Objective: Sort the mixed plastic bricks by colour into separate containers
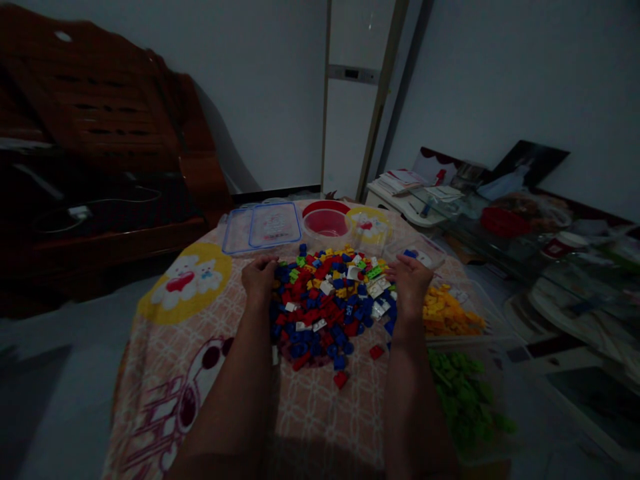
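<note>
A person's left hand [259, 275], fingers curled in a pinch whose contents cannot be made out, and right hand [411, 277], loosely open with nothing visibly gripped, flank a heap of mixed red, blue, white, yellow and green plastic toy bricks [323, 313] at the center of the frame. The heap sits on a tabletop [325, 420] draped in a peach patterned cloth, below a round red plastic tub [327, 227] and clear blue-edged plastic lids [275, 227]; at lower right, clear plastic boxes [470, 341] hold orange-yellow bricks [449, 315] and green bricks [460, 390].
</note>
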`<control>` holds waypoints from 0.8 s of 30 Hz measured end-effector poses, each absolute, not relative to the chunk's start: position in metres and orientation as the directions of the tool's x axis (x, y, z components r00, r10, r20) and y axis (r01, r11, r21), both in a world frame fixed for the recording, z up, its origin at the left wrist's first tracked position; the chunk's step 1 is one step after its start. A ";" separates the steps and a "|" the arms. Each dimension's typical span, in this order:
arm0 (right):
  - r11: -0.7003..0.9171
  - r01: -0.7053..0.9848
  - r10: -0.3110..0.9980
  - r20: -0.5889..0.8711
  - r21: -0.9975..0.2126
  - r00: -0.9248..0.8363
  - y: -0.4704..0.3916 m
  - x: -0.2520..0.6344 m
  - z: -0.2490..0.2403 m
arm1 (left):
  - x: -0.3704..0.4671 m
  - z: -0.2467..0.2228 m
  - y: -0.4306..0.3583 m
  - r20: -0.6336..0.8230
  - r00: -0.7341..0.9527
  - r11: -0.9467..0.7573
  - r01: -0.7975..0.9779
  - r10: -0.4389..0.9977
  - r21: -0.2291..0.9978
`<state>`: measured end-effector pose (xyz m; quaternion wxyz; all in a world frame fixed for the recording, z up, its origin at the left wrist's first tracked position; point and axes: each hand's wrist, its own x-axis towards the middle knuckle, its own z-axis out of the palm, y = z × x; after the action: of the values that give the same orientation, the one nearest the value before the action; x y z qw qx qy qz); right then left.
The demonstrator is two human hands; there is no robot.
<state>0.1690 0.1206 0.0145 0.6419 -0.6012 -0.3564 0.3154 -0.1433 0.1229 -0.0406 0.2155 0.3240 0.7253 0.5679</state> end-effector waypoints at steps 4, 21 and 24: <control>-0.045 0.175 0.938 0.018 -0.983 0.345 0.110 0.162 0.028 | -0.145 -0.045 0.125 0.057 -0.699 0.138 0.220 0.713 0.966; -0.010 0.830 0.989 -0.127 -0.557 -0.074 0.097 0.149 0.037 | -0.147 -0.047 0.126 0.076 -0.673 0.119 0.238 0.736 0.964; -0.026 0.807 0.987 -0.145 -0.590 -0.074 0.096 0.149 0.038 | -0.146 -0.045 0.125 0.064 -0.681 0.133 0.232 0.729 0.964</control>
<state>0.1492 0.0962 0.0382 0.1626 -0.6608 -0.6785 0.2767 -0.1461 0.1248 -0.0446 0.2190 0.3338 0.7200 0.5676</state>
